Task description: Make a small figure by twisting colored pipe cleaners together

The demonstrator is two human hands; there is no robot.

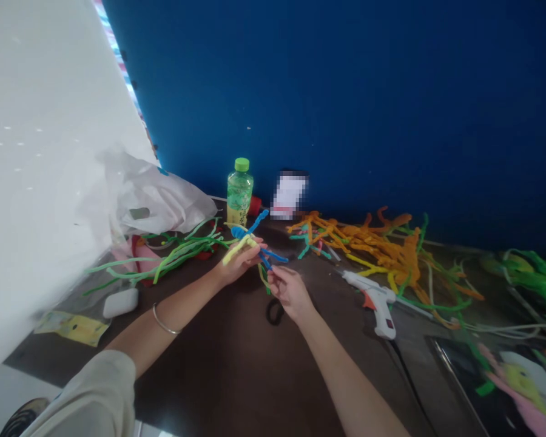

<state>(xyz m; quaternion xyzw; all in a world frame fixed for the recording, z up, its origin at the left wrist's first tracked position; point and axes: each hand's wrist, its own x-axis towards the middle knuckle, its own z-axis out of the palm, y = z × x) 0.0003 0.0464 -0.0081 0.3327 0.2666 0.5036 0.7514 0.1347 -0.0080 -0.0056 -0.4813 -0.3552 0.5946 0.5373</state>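
A small figure of blue and pale yellow fuzzy stems is held up over the middle of the dark table. My left hand has its fingers closed round the figure's body from the left. The fingertips of my right hand pinch the end of a lower blue stem, right of and below my left hand. Thin green stems hang down between the two hands. Parts of the figure are hidden behind the fingers of my left hand.
Behind the hands stand a green-capped bottle and a blurred-out upright phone. Green stems and a white case lie left. Orange stems, a glue gun with its cord, and a dark tray are right.
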